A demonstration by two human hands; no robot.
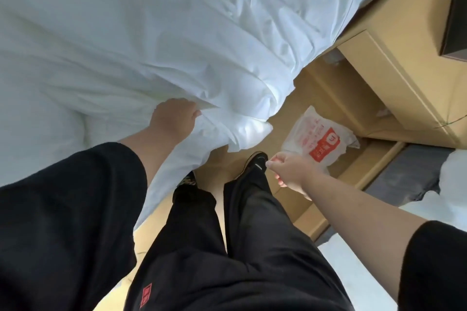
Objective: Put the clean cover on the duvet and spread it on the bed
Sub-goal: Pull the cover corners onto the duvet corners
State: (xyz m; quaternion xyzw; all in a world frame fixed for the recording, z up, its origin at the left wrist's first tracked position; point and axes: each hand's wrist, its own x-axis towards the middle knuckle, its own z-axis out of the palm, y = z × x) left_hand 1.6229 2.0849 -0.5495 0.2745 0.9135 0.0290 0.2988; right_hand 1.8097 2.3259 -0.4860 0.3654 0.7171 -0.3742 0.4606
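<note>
The white duvet in its cover (141,33) lies crumpled across the bed, filling the upper left of the view. One bunched corner (242,131) hangs over the bed's edge toward the floor. My left hand (174,118) grips a fold of the cover near that corner, fingers tucked into the fabric. My right hand (290,169) hovers over the floor to the right of the corner, apart from the cloth, fingers loosely curled and holding nothing.
A white plastic bag with red print (321,139) lies on the wooden floor (316,88). A light wooden nightstand (404,78) stands at right with a dark box (454,25) on top. My legs and black shoe (255,164) stand in the gap; another white bed (366,272) is at lower right.
</note>
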